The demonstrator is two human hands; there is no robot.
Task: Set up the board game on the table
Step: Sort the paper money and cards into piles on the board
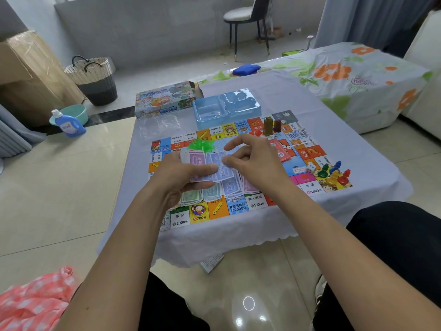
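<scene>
Game board [307, 151] flat on cloth-covered table [346, 149]. Left hand [181, 177] gripping a fanned stack of paper money [222, 173], thumb pressed across the top note, fingers curled beneath; purple and blue notes showing (exact count not readable, overlapped). Right hand [253, 158] just right of the grip, thumb tip touching the edge of the top note, index finger raised and extended, remaining fingers curled; pinch not closed on anything visible. Below the grip, more notes [198, 195] spread on the board, green and blue ones. Just beyond the grip, one heap of green plastic houses [200, 144]. Right of the grip: one white die [310, 167], four pawns [334, 174] (one green, one blue, one yellow, one red) clustered at the board corner. Farther beyond: one clear blue tray [226, 108], one game box [164, 99] left of it.
</scene>
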